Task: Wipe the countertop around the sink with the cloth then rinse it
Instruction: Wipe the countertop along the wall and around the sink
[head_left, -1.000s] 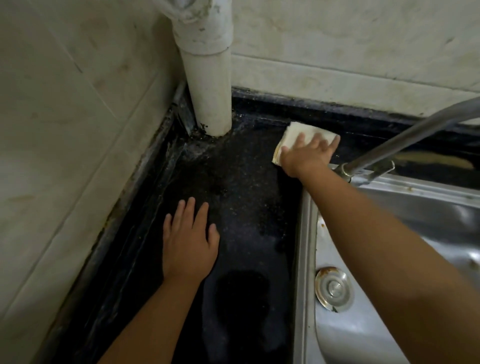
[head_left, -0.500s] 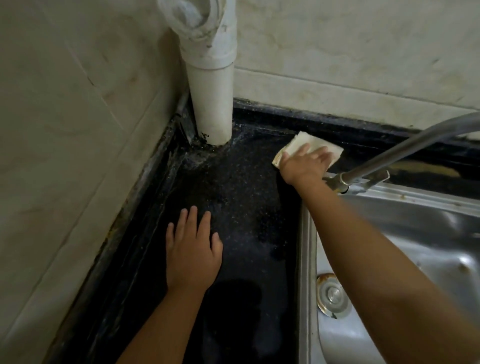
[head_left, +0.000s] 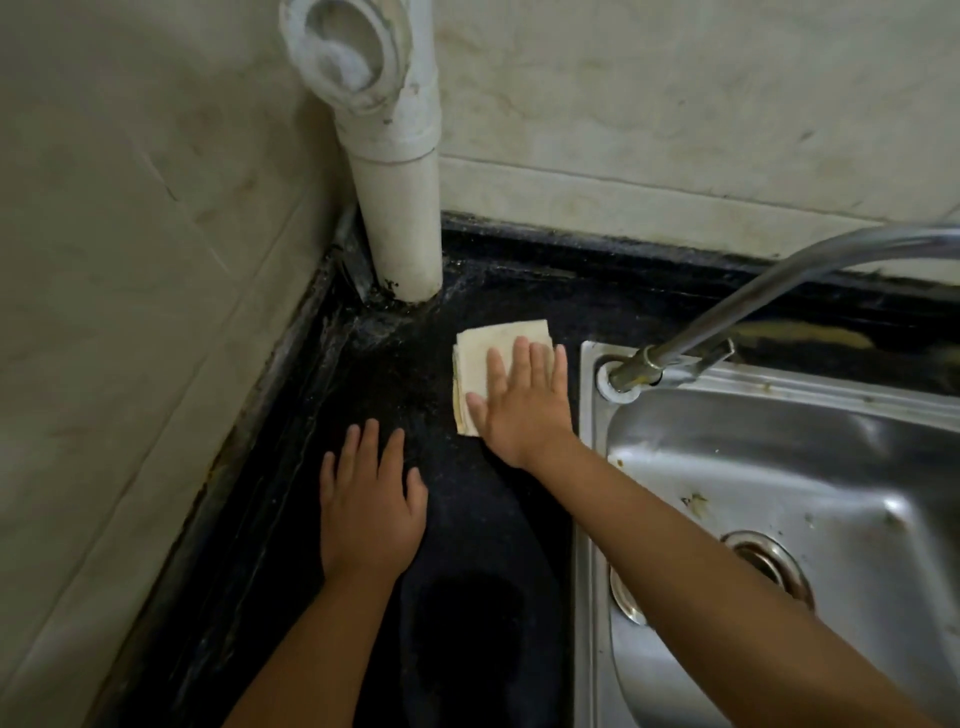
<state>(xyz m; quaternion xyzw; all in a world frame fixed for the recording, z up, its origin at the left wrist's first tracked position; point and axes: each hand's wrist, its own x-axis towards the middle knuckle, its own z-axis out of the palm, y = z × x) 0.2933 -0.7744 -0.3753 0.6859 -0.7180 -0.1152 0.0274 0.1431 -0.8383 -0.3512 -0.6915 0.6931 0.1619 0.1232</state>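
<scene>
white drain pipe (head_left: 400, 218) in corner, beige wall tiles (head_left: 675, 93)

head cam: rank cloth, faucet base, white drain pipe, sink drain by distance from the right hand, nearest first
1. cloth: directly under the right hand, pressed flat on the countertop.
2. faucet base: just to its right, on the sink rim.
3. white drain pipe: in the back corner, up and left.
4. sink drain: in the basin, down and right.
</scene>
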